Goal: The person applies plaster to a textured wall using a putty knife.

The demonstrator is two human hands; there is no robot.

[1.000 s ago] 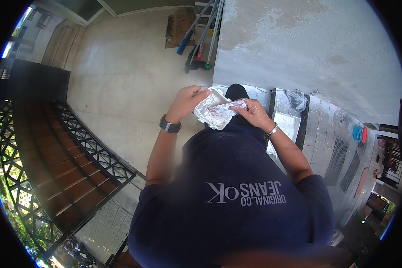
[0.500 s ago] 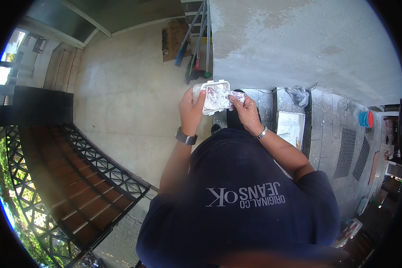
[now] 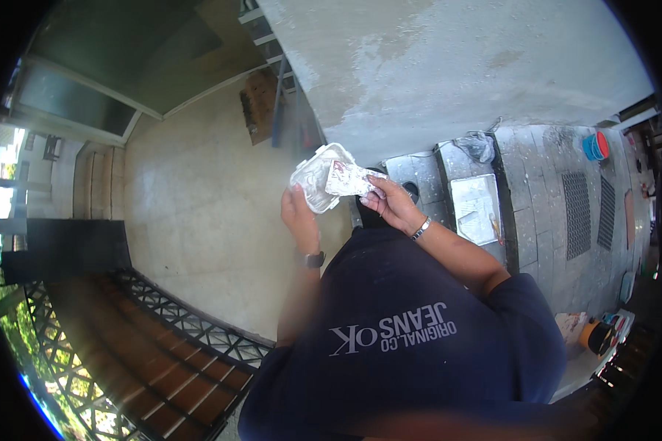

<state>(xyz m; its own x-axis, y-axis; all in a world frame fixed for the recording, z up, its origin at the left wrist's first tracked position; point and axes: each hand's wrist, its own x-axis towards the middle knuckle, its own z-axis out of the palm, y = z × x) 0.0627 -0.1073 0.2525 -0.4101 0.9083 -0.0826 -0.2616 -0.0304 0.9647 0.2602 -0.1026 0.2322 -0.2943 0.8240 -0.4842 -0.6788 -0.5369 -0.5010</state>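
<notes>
My left hand (image 3: 300, 220) grips a white plastic tub (image 3: 307, 178) by its near left side, thumb at the rim. White paste coats the tub's inside, and its open top is tilted toward me. In my right hand (image 3: 396, 206) is a flat scraper (image 3: 348, 178), pinched at its right end between thumb and fingers. White paste covers most of the scraper, with small pinkish patches showing through. Its left end overlaps the tub's right side; whether they touch, I cannot tell.
A patchy, plastered wall (image 3: 449, 81) rises ahead. To the right, a white tray (image 3: 474, 209) lies near a crumpled plastic bag (image 3: 478, 147), with a blue-and-red bucket (image 3: 596, 146) farther off. At left runs a black metal railing (image 3: 191, 312). Long poles (image 3: 279, 103) lean beside a ladder-like rack.
The scraper has moved from the tub's right edge to across its opening and now carries much white paste. The tub has turned and tilted. My view has shifted, too.
</notes>
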